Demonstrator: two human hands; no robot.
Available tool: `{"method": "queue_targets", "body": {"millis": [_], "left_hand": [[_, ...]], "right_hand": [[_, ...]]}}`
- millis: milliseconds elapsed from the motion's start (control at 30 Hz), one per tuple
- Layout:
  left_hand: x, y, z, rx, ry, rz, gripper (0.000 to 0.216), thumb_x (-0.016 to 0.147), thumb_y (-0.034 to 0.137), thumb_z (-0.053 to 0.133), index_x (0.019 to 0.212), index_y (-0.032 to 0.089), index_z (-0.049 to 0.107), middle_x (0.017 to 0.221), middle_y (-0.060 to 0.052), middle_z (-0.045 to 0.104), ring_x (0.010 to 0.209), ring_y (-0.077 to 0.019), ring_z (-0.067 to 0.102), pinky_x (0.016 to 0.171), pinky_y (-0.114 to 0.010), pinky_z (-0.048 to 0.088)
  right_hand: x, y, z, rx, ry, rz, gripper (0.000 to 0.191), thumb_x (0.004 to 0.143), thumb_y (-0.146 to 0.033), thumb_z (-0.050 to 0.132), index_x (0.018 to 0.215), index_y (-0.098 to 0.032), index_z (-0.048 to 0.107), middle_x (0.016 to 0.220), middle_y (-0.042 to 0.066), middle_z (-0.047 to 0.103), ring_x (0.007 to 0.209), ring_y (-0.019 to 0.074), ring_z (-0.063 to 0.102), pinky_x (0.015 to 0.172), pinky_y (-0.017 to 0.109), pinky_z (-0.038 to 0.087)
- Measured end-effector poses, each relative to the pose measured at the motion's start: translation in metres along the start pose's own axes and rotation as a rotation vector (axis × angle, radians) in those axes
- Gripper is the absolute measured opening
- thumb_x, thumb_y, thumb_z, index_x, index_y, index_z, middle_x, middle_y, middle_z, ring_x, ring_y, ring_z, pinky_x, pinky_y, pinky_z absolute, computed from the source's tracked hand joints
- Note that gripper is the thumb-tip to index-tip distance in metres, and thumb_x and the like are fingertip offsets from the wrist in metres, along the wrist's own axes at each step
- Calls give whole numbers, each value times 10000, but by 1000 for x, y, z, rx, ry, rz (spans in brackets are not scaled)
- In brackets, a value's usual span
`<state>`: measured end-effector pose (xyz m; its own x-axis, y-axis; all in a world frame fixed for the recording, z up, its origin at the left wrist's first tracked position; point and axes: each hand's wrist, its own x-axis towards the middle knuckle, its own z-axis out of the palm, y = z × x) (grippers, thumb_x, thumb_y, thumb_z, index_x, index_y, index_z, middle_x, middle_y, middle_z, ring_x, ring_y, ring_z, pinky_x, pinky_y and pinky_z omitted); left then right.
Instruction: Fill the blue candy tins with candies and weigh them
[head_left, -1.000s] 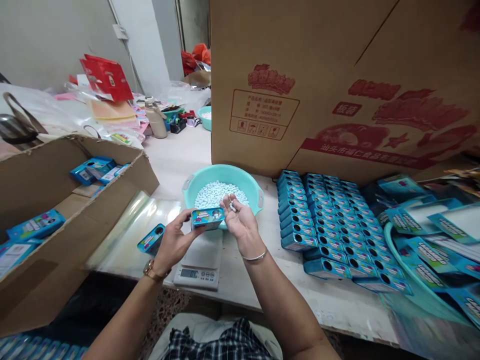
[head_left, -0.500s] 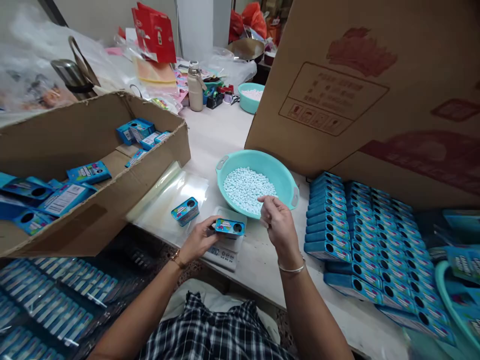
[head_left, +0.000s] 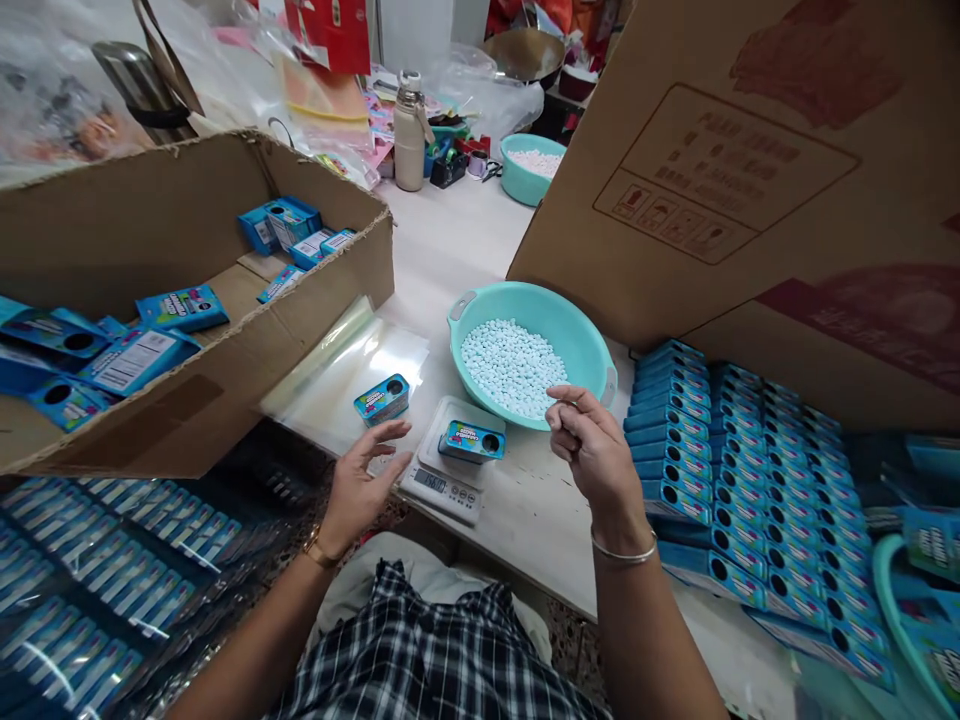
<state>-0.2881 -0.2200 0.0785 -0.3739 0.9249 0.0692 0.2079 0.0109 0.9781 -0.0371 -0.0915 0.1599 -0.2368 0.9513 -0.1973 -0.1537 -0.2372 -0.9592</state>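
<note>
A small blue candy tin lies on a white digital scale at the table's front edge. My left hand hovers open just left of the scale, fingers spread, touching nothing. My right hand is held above the table right of the scale, fingers curled together in a loose pinch; what they hold is too small to name. Behind the scale stands a teal basin filled with small white candies. A second blue tin rests on a clear plastic sheet.
An open cardboard box with blue tins is at the left. Rows of blue tins lie at the right below a large tilted carton. A bottle and another teal bowl stand farther back. Wrapped packs lie below left.
My left hand has set the blue tin on the scale and let go, pulling back to the left. My right hand has drawn slightly away from the basin. The camera has tilted down.
</note>
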Motion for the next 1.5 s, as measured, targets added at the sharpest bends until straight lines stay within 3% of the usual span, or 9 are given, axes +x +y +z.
{"method": "queue_targets", "body": {"millis": [133,233,533,800,1000,1133,1267,1367,1500], "left_hand": [[-11,-1,-14,-84,220,-98,360,830,354,693,1131,165,638,1039,-96,726,965,-213,675,848,-337,536],[-14,-4,-18,-99,286,-146,359,822,374,700,1102,155,645,992,-89,731,949,-206,675,877,-336,528],[-20,-6,-5,-195,206,-252,394,802,417,714,1085,150,648,987,-91,732,960,-207,676,911,-333,512],[-23,-11,-1,-195,120,-282,407,800,438,704,1084,152,649,1005,-98,727,969,-218,670,877,-332,514],[-21,-11,0,-203,106,-307,427,793,445,706,1091,146,640,991,-98,728,962,-219,671,876,-332,514],[-22,-13,2,-217,95,-301,399,803,429,702,1084,153,644,977,-86,727,939,-200,668,853,-307,514],[-23,-13,1,-215,109,-298,399,795,430,707,1074,151,648,974,-89,728,955,-210,672,856,-312,513],[-23,-10,0,-210,120,-293,413,786,439,712,1072,148,650,987,-98,730,964,-221,676,863,-322,513],[-20,-7,1,-202,129,-286,430,780,448,714,1077,144,647,992,-102,730,964,-223,675,876,-329,508]], "right_hand": [[-5,6,-3,-195,-105,20,225,929,-392,528,1085,-231,542,630,-57,527,435,64,229,429,231,154],[-9,10,6,-414,-158,-62,245,963,-423,473,1078,-215,533,600,-50,500,499,94,353,482,244,261],[-12,19,35,-565,-128,-234,189,987,-330,409,1048,-220,551,769,-13,504,732,135,493,692,288,390],[-12,20,38,-501,-132,-205,156,959,-331,477,1033,-220,556,827,-5,538,763,135,520,716,285,426],[-15,25,43,-585,-153,-201,164,916,-338,574,1027,-220,594,828,-9,571,770,127,526,697,265,418],[-8,20,32,-328,-48,-141,164,901,-343,592,994,-212,628,815,-9,583,601,73,448,531,208,364],[4,7,4,233,164,-40,117,820,-228,640,933,-197,626,720,-52,506,450,23,264,384,154,226],[9,4,-15,511,328,61,204,734,-108,613,916,-199,606,725,-50,525,499,28,422,455,140,393],[8,14,-21,522,417,142,335,663,-39,571,954,-204,595,880,3,642,773,84,646,698,221,560]]}}
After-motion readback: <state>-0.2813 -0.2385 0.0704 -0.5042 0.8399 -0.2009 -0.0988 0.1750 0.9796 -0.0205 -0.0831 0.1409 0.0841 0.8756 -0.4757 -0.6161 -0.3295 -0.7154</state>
